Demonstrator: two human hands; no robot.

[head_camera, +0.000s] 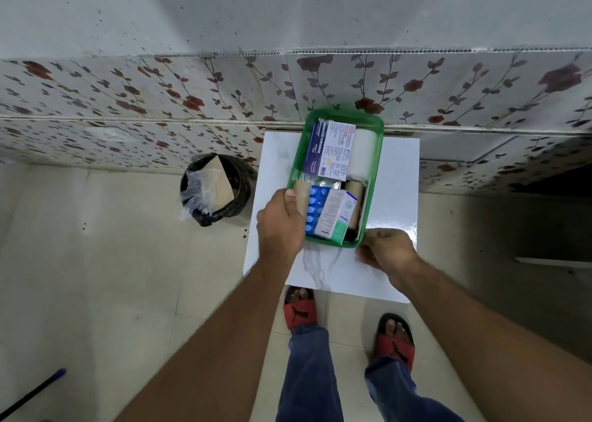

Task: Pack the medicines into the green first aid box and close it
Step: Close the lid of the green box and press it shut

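Green plastic first aid box [378, 127] sits open on the white square surface [397, 178], already stuffed: a white and blue dressings carton [330, 149], a white gauze roll [363, 152], a blue blister pack of tablets [315, 208], and a white and teal eye-drop carton [334, 216]. Left hand [282, 226] curls over the box's left rim, thumb on the edge. Right hand [389, 248] is loosely closed at the near right corner; can't tell if it's holding anything. No lid visible, so I'd press the tall cartons flat first, or it probably won't shut.

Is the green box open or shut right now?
Open. The green box shows its contents from above: a dressings carton, a blue blister pack and other packs. No lid covers them.
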